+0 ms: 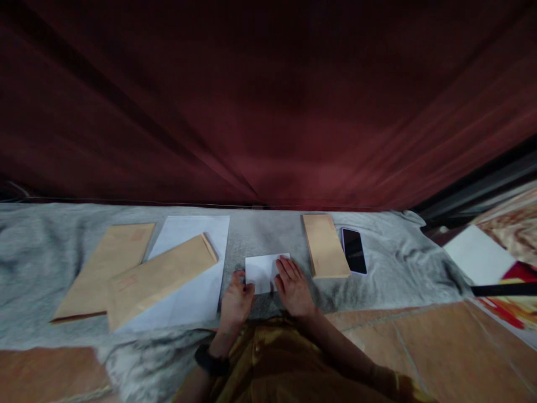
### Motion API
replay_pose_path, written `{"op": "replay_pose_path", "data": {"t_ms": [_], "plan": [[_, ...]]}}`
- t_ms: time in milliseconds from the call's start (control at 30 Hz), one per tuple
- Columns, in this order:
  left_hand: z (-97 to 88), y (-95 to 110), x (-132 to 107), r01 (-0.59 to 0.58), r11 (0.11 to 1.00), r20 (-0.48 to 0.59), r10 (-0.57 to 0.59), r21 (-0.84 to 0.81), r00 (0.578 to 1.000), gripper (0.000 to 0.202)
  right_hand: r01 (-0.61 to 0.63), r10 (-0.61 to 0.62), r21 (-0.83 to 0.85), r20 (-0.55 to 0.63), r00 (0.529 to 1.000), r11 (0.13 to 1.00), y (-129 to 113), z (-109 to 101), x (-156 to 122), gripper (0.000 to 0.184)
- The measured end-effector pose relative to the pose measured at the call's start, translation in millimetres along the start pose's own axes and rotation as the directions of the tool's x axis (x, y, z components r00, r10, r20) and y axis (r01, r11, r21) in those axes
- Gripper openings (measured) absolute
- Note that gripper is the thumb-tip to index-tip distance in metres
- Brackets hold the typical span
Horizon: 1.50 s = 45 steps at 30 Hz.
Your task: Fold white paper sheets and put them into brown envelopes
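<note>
Resting on the small white paper, the right hand lies with its fingers stretched out over the paper's right side, its grip spread rather than clamped. The left hand is at the paper's left edge, fingers curled and thumb by the near left corner; whether its grip pinches the paper I cannot tell. The paper lies on a grey cloth, near the middle, between the two hands.

Around it, the left side is the more crowded: two brown envelopes and a large white sheet. One envelope lies slantwise across the sheet, hiding part of it and overlapping the other envelope, which is farther left. Whether the sheet is single or a stack is unclear. To the right are one thick brown packet and, just beside its right edge, one phone with a dark screen. A dark red curtain closes the far side; tiled floor shows along the near side. One dark band circles the left wrist.
</note>
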<state>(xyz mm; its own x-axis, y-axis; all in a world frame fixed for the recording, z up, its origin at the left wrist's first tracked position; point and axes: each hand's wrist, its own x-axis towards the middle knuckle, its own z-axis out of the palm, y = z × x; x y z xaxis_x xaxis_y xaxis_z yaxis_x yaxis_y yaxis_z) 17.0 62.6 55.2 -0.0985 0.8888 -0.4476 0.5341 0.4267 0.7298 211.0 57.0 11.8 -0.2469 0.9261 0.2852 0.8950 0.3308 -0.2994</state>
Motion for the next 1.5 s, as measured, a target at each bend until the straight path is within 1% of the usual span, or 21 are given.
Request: {"op": "replay_pose_path", "data": {"t_ms": [67, 100, 167, 200, 233, 267, 333, 367, 400, 433, 467, 500, 567, 600, 667, 867, 1033, 1200, 1300, 1433, 1500], "plan": [[1.0, 0, -3, -0.033, 0.986, -0.044, 0.041, 0.165, 0.998, 0.04, -0.011, 0.011, -0.045, 0.007, 1.0, 0.999, -2, 4, -5, 0.05], [2.2, -1, -5, -0.042, 0.962, -0.08, 0.066, 0.271, 0.995, 0.04, -0.02, 0.02, -0.064, 0.005, 1.0, 0.998, -3, 5, -6, 0.05], [6.3, -4, -9, -0.059, 0.872, -0.172, 0.161, 0.486, 0.972, 0.038, -0.03, 0.031, -0.092, 0.004, 1.0, 0.995, -3, 6, -7, 0.05], [9.0, -5, -10, -0.08, 0.814, -0.209, 0.24, 0.575, 0.948, 0.036, -0.034, 0.035, -0.104, 0.004, 0.999, 0.994, -3, 6, -7, 0.049], [12.4, -7, -11, -0.118, 0.757, -0.23, 0.338, 0.643, 0.912, 0.033, -0.037, 0.038, -0.115, 0.005, 0.999, 0.993, -4, 6, -7, 0.049], [16.2, -8, -11, -0.174, 0.703, -0.234, 0.443, 0.69, 0.865, 0.032, -0.036, 0.038, -0.125, 0.009, 0.999, 0.991, -4, 6, -7, 0.049], [25.0, -10, -7, -0.321, 0.609, -0.194, 0.629, 0.725, 0.753, 0.033, -0.035, 0.037, -0.141, 0.015, 0.999, 0.989, -4, 6, -7, 0.049], [29.7, -11, -5, -0.394, 0.568, -0.16, 0.692, 0.723, 0.704, 0.034, -0.035, 0.038, -0.146, 0.017, 0.999, 0.989, -4, 6, -7, 0.049], [34.4, -12, -1, -0.455, 0.532, -0.121, 0.734, 0.714, 0.668, 0.037, -0.034, 0.037, -0.149, 0.02, 0.999, 0.988, -4, 6, -7, 0.049], [38.9, -13, 2, -0.501, 0.503, -0.082, 0.758, 0.704, 0.647, 0.041, -0.031, 0.035, -0.149, 0.023, 0.999, 0.988, -4, 7, -7, 0.049], [42.8, -14, 5, -0.53, 0.483, -0.045, 0.767, 0.697, 0.64, 0.045, -0.028, 0.033, -0.148, 0.027, 0.999, 0.989, -3, 7, -7, 0.048], [46.1, -15, 8, -0.542, 0.472, -0.016, 0.764, 0.695, 0.645, 0.048, -0.026, 0.031, -0.147, 0.031, 0.999, 0.989, -2, 7, -7, 0.048], [50.6, -18, 11, -0.537, 0.471, 0.012, 0.744, 0.699, 0.668, 0.053, -0.018, 0.023, -0.142, 0.038, 0.999, 0.99, -1, 7, -8, 0.048], [51.9, -19, 12, -0.531, 0.477, 0.015, 0.734, 0.7, 0.679, 0.055, -0.015, 0.02, -0.139, 0.041, 0.999, 0.99, 0, 7, -8, 0.048], [53.0, -21, 12, -0.523, 0.486, 0.009, 0.726, 0.7, 0.687, 0.058, -0.012, 0.018, -0.133, 0.043, 0.999, 0.991, 2, 8, -8, 0.049], [53.6, -21, 10, -0.507, 0.492, -0.013, 0.727, 0.707, 0.687, 0.059, -0.036, 0.037, -0.143, 0.011, 0.999, 0.989, 5, 10, -7, 0.052], [54.9, -20, 10, -0.465, 0.53, -0.073, 0.711, 0.709, 0.699, 0.062, -0.062, 0.061, -0.195, -0.007, 0.998, 0.979, 9, 10, -8, 0.056], [54.6, -18, 8, -0.458, 0.543, -0.084, 0.703, 0.704, 0.706, 0.063, -0.081, 0.08, -0.203, -0.015, 0.997, 0.976, 12, 10, -9, 0.059], [54.4, -18, 8, -0.464, 0.549, -0.091, 0.707, 0.695, 0.701, 0.063, -0.077, 0.073, -0.201, -0.025, 0.997, 0.977, 8, 6, -8, 0.059], [54.5, -19, 9, -0.466, 0.535, -0.082, 0.714, 0.704, 0.695, 0.062, -0.026, 0.029, -0.19, 0.009, 1.0, 0.981, -1, -1, -5, 0.058], [54.7, -20, 9, -0.467, 0.53, -0.076, 0.715, 0.708, 0.695, 0.063, -0.031, 0.034, -0.187, 0.014, 0.999, 0.982, -4, -3, -4, 0.058]]}}
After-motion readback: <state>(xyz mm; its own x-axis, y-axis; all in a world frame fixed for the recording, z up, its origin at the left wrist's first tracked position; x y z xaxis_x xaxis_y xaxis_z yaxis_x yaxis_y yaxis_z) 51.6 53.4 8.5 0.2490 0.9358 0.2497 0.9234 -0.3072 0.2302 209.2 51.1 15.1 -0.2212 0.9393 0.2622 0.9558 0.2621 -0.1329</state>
